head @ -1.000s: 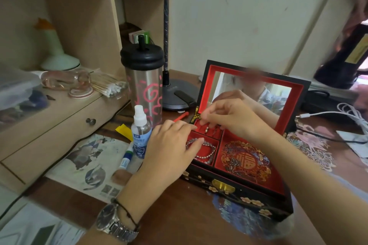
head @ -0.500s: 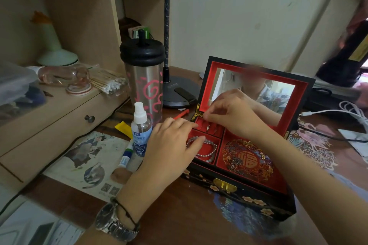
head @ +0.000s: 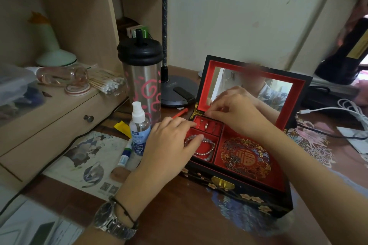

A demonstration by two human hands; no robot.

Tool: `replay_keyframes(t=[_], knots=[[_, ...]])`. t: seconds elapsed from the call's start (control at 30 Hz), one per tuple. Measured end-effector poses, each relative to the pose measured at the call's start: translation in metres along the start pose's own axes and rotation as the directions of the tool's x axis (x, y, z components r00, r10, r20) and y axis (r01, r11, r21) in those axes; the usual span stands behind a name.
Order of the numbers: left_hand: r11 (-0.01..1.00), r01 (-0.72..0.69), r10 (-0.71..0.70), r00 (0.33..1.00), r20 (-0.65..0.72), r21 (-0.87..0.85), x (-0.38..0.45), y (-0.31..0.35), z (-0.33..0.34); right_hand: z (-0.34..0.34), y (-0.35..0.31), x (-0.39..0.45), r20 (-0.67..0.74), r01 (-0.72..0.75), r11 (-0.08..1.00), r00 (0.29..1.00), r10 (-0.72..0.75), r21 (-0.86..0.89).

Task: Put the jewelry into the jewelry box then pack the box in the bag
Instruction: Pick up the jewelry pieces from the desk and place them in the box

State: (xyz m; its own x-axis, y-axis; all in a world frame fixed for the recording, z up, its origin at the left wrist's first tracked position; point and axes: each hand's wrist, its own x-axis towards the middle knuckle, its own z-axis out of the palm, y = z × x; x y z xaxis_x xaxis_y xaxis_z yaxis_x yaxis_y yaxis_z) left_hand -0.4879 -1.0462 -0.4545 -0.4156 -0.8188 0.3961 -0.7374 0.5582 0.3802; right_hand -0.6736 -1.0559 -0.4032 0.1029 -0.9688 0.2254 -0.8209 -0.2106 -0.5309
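Note:
A black lacquered jewelry box (head: 235, 187) stands open on the desk, with a red lining and a mirror in its raised lid (head: 256, 63). A grey bead bracelet (head: 209, 150) lies in the front-left compartment. Small rings (head: 206, 125) sit in the back-left compartment. My left hand (head: 169, 145) rests flat on the box's left rim, its fingertips touching the bracelet. My right hand (head: 237, 113) hovers over the ring compartment's back edge with its fingertips pinched together. Whether they hold anything is hidden.
A steel tumbler (head: 143, 85) and a spray bottle (head: 139, 131) stand just left of the box. A lamp base (head: 177, 91) sits behind them. A drawer unit (head: 59, 117) with cotton swabs (head: 107, 83) fills the left. A white cable (head: 338, 109) lies at the right.
My right hand has lifted from inside the ring compartment to its back edge. My left hand and the box have stayed put.

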Motion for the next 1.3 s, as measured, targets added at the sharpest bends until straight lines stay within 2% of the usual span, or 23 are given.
replay_keyframes(t=[0.17,0.47,0.77,0.93,1.03,1.3], knots=[[1.000,0.003,-0.003,1.000,-0.010,-0.001,0.004,0.012,-0.006,-0.040,0.004,-0.028,-0.085,0.010,1.000,0.996,-0.011,-0.015],[0.974,-0.181,0.176,0.983,-0.044,-0.133,0.007,0.095,-0.007,-0.105,0.050,-0.121,-0.200,-0.220,0.975,0.954,0.223,0.037],[0.930,-0.343,0.355,0.931,0.083,-0.133,0.001,0.178,0.035,-0.120,0.112,-0.217,-0.202,-0.403,0.915,0.895,0.397,0.016],[0.917,-0.379,0.394,0.906,0.153,-0.121,-0.004,0.207,0.055,-0.113,0.139,-0.249,-0.167,-0.473,0.881,0.868,0.467,0.004],[0.919,-0.381,0.394,0.900,0.187,-0.103,-0.007,0.212,0.064,-0.106,0.150,-0.259,-0.125,-0.462,0.887,0.879,0.460,0.014],[0.920,-0.385,0.393,0.900,0.189,-0.076,-0.007,0.214,0.073,-0.098,0.157,-0.260,-0.137,-0.364,0.931,0.922,0.363,0.016]])
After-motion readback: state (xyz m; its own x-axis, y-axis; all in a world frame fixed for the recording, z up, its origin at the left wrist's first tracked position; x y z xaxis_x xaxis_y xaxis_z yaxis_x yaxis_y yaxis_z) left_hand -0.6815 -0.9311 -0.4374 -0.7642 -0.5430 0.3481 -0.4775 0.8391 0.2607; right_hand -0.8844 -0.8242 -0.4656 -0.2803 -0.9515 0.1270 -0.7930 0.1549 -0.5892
